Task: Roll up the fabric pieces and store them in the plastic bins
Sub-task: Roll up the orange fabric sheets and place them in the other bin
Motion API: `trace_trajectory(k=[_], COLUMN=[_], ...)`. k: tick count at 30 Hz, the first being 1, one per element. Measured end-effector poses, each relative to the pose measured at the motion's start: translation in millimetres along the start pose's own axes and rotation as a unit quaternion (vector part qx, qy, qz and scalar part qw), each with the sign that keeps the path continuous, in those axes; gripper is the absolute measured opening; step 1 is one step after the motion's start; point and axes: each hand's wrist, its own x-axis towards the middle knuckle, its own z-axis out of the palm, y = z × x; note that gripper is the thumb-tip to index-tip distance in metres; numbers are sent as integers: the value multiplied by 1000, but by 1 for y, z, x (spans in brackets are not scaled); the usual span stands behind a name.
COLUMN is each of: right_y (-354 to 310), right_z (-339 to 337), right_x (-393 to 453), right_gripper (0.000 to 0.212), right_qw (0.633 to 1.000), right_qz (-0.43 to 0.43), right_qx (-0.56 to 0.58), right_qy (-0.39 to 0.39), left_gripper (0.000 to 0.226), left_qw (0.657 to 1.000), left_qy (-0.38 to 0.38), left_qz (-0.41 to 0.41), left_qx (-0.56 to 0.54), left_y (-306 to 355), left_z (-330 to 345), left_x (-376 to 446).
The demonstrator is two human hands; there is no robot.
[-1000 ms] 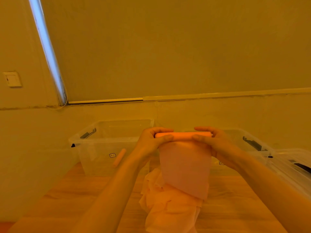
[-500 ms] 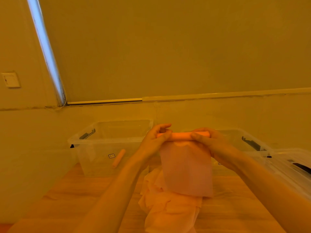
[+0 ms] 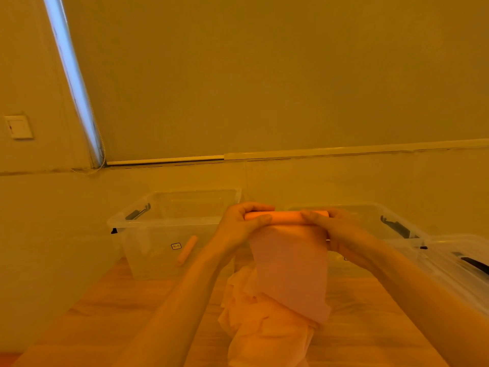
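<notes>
I hold a partly rolled pink fabric piece [image 3: 288, 263] up in the air above the table. Its rolled top [image 3: 287, 217] lies level between my hands. My left hand [image 3: 242, 225] grips the roll's left end, and my right hand [image 3: 333, 229] grips its right end. The loose part hangs down flat to a heap of fabric pieces [image 3: 264, 329] on the wooden table [image 3: 127, 308]. A clear plastic bin [image 3: 169, 234] at the back left holds one finished roll [image 3: 186, 250]. A second clear bin [image 3: 391, 223] stands behind my right hand.
A third clear bin or lid [image 3: 460, 263] with a black latch sits at the right edge. The wall stands right behind the bins. A window blind with a bead cord [image 3: 99, 154] hangs above, and a wall switch [image 3: 18, 127] is at the left.
My fingers have turned the roll, and the hanging part of the fabric has become a little shorter. My hands stay at about the same height.
</notes>
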Motion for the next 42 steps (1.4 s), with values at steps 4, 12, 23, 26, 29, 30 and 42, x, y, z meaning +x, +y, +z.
trace_trajectory(k=[4,12,23,26,29,30,42], right_y=[-3,0,-3,-2,-1,-1,0], right_z=[-1,-4,-3,-2,-2,-2,-4], right_x=[-1,2,-3,-4,-3,-3,-3], right_gripper=[18,39,12,30,37,34,37], right_qw=[999,999,998,997,997,998,998], right_qz=[-47,-33,-65,-66,-51,-50,-50], right_qx=[-8,28,3,30,51,48,23], right_qy=[22,13,24,19,15,13,-12], left_gripper=[22,16,14,16,16,17,15], left_qw=[998,999,999,998,998,999,998], left_qy=[18,24,-3,-2,-8,-11,5], left_qz=[-25,-26,-28,-29,-15,-9,-32], left_qx=[-47,-18,-41,-50,-55,-52,-51], left_y=[-3,1,2,2,2,2,0], left_z=[2,-1,1,1,0,0,-3], left_x=[1,1,-2,-2,-2,-2,-2])
